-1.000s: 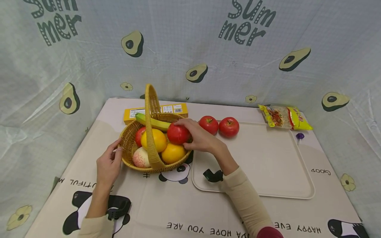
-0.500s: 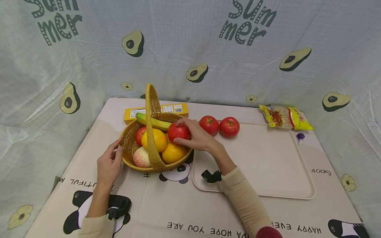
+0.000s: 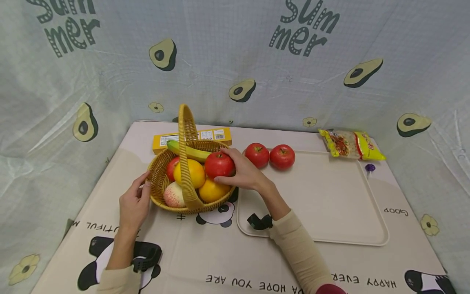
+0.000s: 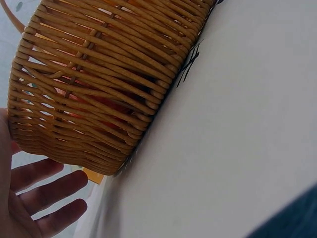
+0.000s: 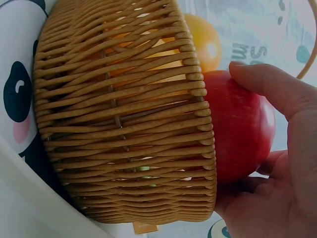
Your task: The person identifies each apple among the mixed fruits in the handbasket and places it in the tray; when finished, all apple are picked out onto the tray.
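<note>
A wicker basket (image 3: 158,196) with a tall handle stands left of centre. My left hand (image 3: 135,204) pinches its left rim between thumb and forefinger; in the left wrist view the other fingers (image 4: 54,193) spread below the rim. Inside the basket's right side, my right hand (image 3: 245,170) grips a red apple (image 3: 219,165), with the thumb on its near side and the fingers behind. The right wrist view has this apple (image 5: 242,126) at the rim, partly hidden by the wicker. Around it lie a banana (image 3: 198,154), two orange-yellow fruits (image 3: 214,190), a speckled peach (image 3: 174,195) and another red fruit (image 3: 171,168).
Two more red apples (image 3: 282,157) sit at the back left corner of a cream tray (image 3: 330,196), right of the basket. Behind the basket lies a yellow box (image 3: 216,134). A yellow snack bag (image 3: 351,145) and a purple lollipop (image 3: 370,168) are at the back right.
My right thumb has moved from near the basket's rim up onto the apple. The apple has turned and shifted slightly, its stem end now showing. My left hand has stayed put.
</note>
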A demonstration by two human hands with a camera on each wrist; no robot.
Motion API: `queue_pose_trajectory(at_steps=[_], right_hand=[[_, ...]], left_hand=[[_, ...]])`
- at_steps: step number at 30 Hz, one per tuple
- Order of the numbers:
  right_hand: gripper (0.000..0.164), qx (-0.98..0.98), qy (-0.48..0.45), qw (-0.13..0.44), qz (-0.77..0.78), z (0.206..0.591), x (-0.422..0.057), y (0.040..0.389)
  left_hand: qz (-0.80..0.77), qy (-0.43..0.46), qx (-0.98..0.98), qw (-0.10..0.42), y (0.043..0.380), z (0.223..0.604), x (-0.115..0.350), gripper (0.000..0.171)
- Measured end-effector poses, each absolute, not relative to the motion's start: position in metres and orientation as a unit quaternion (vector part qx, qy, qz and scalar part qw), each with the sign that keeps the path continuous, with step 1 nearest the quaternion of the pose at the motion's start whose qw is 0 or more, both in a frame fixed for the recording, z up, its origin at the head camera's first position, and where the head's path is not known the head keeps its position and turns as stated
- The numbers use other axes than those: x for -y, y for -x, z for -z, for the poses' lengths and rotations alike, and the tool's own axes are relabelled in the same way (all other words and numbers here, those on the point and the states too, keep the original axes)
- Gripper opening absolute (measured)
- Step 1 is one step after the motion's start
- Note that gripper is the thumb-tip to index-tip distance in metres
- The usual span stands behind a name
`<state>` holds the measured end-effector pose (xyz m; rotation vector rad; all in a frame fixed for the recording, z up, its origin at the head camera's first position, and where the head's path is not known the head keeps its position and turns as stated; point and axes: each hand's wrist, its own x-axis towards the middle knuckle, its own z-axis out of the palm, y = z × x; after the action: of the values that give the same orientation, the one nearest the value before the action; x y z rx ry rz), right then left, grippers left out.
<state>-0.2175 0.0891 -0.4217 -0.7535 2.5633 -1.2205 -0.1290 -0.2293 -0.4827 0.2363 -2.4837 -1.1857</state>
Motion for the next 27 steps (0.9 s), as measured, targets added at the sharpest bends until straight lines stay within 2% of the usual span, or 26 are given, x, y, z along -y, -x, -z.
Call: queue_pose_trajectory(at_steps=[10, 27], right_hand=[[0.08, -0.875, 0.218, 0.106, 0.42, 0.4185, -0.0916, 0.2149], [0.087, -0.867, 0.233, 0.102, 0.429, 0.4158, -0.0928, 0.2095]], left_hand=[[0.42, -0.084, 0.884, 0.189, 0.1301, 0.4831, 0.228, 0.041], [0.417, -0.081, 0.884, 0.196, 0.1294, 0.4841, 0.2282, 0.041]])
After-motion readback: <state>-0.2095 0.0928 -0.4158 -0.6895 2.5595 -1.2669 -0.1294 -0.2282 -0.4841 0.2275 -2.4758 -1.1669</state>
